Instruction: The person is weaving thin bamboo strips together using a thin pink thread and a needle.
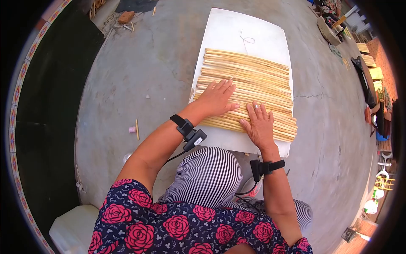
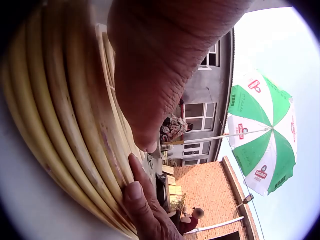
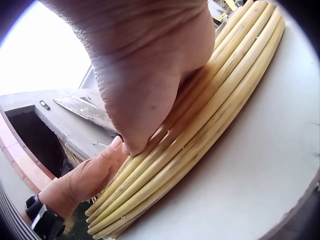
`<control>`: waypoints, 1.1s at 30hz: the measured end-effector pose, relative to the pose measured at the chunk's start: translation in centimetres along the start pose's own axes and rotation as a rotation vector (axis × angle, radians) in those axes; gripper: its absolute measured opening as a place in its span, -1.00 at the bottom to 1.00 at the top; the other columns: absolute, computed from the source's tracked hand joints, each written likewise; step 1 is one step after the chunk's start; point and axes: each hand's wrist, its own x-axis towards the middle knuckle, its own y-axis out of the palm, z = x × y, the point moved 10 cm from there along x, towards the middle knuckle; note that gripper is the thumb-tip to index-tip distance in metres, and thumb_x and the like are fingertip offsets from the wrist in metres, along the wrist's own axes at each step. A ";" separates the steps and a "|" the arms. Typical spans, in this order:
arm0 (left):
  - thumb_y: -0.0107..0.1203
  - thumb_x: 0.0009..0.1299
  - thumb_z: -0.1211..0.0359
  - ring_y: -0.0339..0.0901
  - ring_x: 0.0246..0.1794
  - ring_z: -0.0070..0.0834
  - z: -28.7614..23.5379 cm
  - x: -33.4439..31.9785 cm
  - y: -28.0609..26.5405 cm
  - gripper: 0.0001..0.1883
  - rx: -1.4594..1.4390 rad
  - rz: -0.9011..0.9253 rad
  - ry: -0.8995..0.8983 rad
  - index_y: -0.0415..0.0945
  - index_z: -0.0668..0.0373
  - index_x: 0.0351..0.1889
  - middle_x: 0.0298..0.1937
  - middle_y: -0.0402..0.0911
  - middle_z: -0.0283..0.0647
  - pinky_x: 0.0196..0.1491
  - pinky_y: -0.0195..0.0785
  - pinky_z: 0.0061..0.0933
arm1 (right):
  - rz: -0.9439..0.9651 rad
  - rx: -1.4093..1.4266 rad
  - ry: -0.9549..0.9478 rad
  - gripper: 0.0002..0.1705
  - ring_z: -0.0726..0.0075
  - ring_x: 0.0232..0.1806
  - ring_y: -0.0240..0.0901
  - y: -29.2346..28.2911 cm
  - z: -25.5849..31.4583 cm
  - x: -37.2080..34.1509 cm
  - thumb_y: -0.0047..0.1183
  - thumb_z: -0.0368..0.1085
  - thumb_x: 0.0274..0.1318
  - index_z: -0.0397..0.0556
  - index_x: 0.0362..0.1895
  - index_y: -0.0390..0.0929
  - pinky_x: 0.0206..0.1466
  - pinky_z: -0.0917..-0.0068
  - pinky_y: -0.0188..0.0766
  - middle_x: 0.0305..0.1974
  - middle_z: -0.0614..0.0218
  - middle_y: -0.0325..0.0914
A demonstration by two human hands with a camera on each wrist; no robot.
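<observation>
A row of pale yellow stalks [image 1: 262, 86], laid side by side and strung together like a mat, covers the middle of a white board [image 1: 228, 27]. My left hand [image 1: 215, 100] rests on the stalks at the left with its fingers spread. To its right my right hand [image 1: 260, 125], a ring on one finger, lies on the stalks nearer to me. A thin thread [image 1: 248, 40] runs from the mat and ends in a loop on the bare far part of the board. Close up in the right wrist view, the near stalks [image 3: 200, 137] lie tightly together beneath the right palm.
My knee in striped trousers [image 1: 209, 173] is right at the board's near edge. A short stick [image 1: 137, 129] and a small pink piece [image 1: 132, 130] lie on the concrete floor to the left. A green and white parasol [image 2: 265, 130] stands beyond, near a brick wall [image 2: 210, 185].
</observation>
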 end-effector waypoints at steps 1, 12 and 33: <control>-0.26 0.47 -0.26 -0.23 0.60 -0.08 1.4 0.3 0.7 -0.11 -0.012 0.100 -0.117 0.05 0.31 0.48 0.57 -0.08 0.06 0.54 -0.37 -0.01 | 0.002 -0.008 0.002 -0.23 -0.01 0.51 -0.03 -0.3 0.2 0.0 -0.21 0.32 0.31 0.18 0.43 0.26 0.51 -0.15 -0.28 0.45 0.19 0.16; -0.14 0.46 -0.13 0.16 0.43 -0.10 3.4 0.2 1.1 -0.32 -0.122 -0.105 -0.167 0.40 0.32 0.22 0.37 0.31 0.03 0.41 0.02 -0.09 | 0.113 -0.040 -0.008 -0.19 0.06 0.55 -0.12 2.3 -1.2 1.1 -0.33 0.35 0.34 0.17 0.48 0.16 0.53 -0.05 -0.33 0.49 0.22 0.09; 0.01 0.35 0.22 0.57 -0.03 -0.04 12.0 -67.0 18.7 -0.70 -0.387 -0.452 -1.899 0.54 0.18 -0.08 -0.07 0.64 -0.01 0.07 0.41 -0.14 | 0.066 -0.104 -0.140 -0.26 0.05 0.47 0.09 6.0 -6.5 3.7 -0.31 0.29 0.38 0.20 0.47 0.19 0.42 0.10 0.02 0.44 0.17 0.20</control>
